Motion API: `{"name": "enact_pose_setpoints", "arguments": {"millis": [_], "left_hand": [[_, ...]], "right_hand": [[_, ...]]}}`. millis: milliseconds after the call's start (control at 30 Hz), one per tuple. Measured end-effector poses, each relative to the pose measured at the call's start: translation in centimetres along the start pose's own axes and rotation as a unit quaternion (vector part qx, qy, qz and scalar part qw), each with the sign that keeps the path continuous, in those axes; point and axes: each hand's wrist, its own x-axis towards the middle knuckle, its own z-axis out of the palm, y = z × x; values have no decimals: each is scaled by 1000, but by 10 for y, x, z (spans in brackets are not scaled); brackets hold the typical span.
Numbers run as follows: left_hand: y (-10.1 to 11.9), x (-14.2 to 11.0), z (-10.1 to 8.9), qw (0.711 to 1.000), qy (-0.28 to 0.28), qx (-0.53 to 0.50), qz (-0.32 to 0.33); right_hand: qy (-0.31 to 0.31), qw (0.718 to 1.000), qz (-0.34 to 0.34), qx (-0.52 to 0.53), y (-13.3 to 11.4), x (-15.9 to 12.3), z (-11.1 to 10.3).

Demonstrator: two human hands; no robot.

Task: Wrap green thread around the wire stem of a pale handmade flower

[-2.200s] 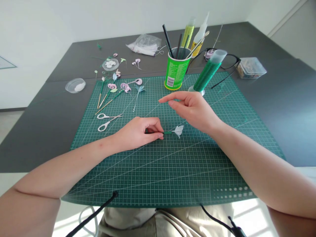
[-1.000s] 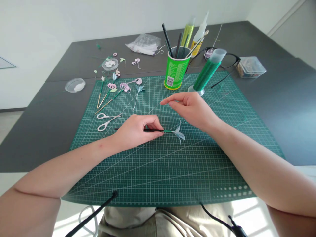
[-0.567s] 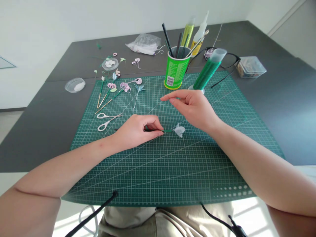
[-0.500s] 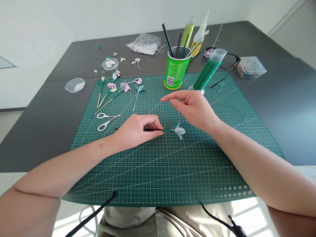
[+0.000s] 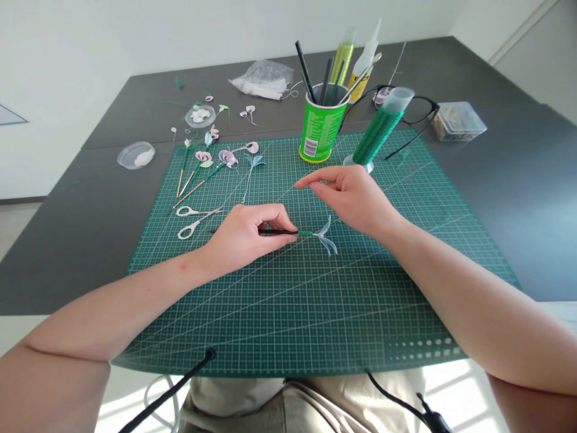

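My left hand (image 5: 255, 231) is closed on a thin dark stick (image 5: 277, 231) lying roughly level over the green cutting mat (image 5: 279, 313). Green wrapping (image 5: 305, 233) covers the stick's right end, and from it spread the pale blue petals of a crafted flower (image 5: 327, 237). Up and to the right, my right hand (image 5: 349, 195) has thumb and forefinger brought together in a pinch. Whatever is between those fingertips is too fine to make out. Just behind that hand stands a spool of green thread (image 5: 378, 132).
White-handled scissors (image 5: 192, 222) lie left of my left hand. Beyond are several finished flowers on sticks (image 5: 202, 159), a green cup of tools (image 5: 322, 126), a glue bottle (image 5: 364, 66), black eyeglasses (image 5: 417, 114), a clear box (image 5: 458, 122) and small dishes (image 5: 136, 155).
The stick has turned in my left fingers, so the petals now face differently, and it sits slightly higher. My right hand keeps its pinch almost in place.
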Motion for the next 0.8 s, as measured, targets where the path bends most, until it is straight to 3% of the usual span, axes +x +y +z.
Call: {"name": "enact_pose_setpoints", "arguments": {"millis": [333,600,800], "left_hand": [[-1,-3,0,998,48,20,36],[4,-2,-1,982,184,28,44],[-1,8,-11,974,223,36,16]], "right_hand": [[-8,1000,11,-3,0,1,0],[-62,998,-5,-8,7,5,3],[-112,991,-14,-69,6,4,3]]}}
